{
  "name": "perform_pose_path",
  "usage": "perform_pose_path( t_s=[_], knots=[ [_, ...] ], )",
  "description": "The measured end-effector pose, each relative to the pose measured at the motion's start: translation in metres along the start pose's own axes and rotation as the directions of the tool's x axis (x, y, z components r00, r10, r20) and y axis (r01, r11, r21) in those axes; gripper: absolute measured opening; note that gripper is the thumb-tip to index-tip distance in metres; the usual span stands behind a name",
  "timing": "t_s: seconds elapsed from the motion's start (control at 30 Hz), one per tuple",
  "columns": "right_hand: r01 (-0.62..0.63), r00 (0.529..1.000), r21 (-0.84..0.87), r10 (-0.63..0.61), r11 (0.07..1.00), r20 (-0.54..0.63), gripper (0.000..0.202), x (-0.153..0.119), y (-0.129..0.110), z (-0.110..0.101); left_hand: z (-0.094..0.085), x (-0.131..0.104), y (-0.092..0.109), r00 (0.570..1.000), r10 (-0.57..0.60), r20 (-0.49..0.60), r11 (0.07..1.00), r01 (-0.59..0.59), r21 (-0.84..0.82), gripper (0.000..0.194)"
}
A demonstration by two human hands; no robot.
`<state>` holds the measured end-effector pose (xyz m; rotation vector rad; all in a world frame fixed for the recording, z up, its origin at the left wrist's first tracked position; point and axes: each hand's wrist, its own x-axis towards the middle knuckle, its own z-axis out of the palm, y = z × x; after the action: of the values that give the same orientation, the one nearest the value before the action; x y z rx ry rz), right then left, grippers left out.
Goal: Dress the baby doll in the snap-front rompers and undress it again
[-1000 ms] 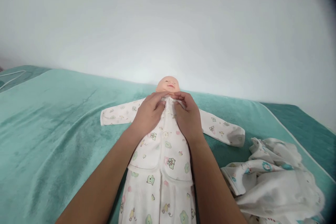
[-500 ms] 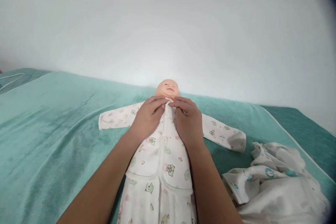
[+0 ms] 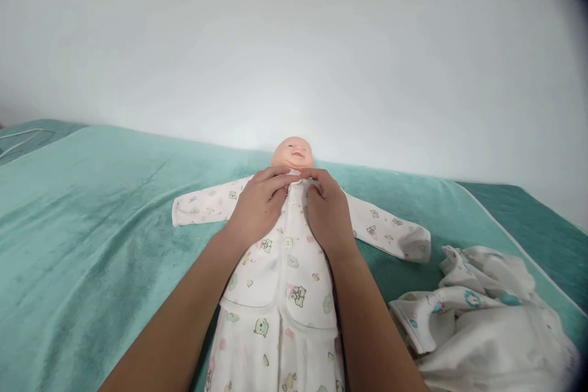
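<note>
A baby doll (image 3: 294,152) lies face up, dressed in a white baby jacket (image 3: 303,269) printed with small bears. Its sleeves spread out to both sides, and a button shows on the chest. At the collar, my left hand (image 3: 264,199) pinches the jacket's front edge from the left. My right hand (image 3: 328,205) grips the same collar from the right, its fingertips meeting those of the left. The fingers hide the topmost fastening. Below the jacket lie matching white printed trousers (image 3: 257,355).
Crumpled white baby clothes (image 3: 496,331) with blue prints lie at the lower right. A green plush blanket (image 3: 114,208) covers the surface beneath the doll. Behind it rises a white wall (image 3: 294,55). A white cord (image 3: 22,135) shows at the far left.
My right hand's fingers have shifted slightly left and up over the collar, against the left fingertips. My left fingers have reached a little further right. The doll lies as before.
</note>
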<state>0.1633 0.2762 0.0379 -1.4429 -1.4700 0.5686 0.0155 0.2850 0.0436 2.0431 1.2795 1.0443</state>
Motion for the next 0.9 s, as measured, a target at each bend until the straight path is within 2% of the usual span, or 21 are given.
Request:
perform_pose_path(
  t_s=[0.13,0.33,0.5,0.57,0.73,0.9],
  knots=[
    [0.013,1.000,-0.007,-0.013,1.000,0.009,0.031,0.000,-0.001,0.001,0.001,-0.001,-0.001,1.000,0.027,0.003,0.999,-0.027,0.043,0.044],
    [-0.012,0.993,0.153,0.030,0.988,-0.115,0.026,0.001,0.004,0.002,0.003,-0.001,-0.003,0.997,0.028,-0.075,0.998,-0.032,-0.053,0.039],
    [0.092,0.988,0.256,-0.057,0.962,-0.141,0.025,-0.003,0.003,0.001,0.004,-0.005,-0.003,0.987,0.037,-0.157,0.994,-0.054,-0.099,0.031],
    [0.114,0.987,0.272,-0.078,0.956,-0.138,0.028,-0.009,0.000,0.000,0.004,-0.011,-0.001,0.986,0.026,-0.167,0.991,-0.047,-0.123,0.028],
    [0.074,0.991,0.290,-0.037,0.954,-0.131,0.030,-0.033,-0.003,-0.002,0.001,-0.029,0.006,0.987,-0.064,-0.147,0.969,0.026,-0.245,0.023],
    [0.105,0.986,0.253,-0.067,0.962,-0.155,0.032,-0.056,0.002,-0.003,-0.002,-0.038,0.006,0.991,-0.027,-0.133,0.975,-0.004,-0.222,0.023]
  ],
)
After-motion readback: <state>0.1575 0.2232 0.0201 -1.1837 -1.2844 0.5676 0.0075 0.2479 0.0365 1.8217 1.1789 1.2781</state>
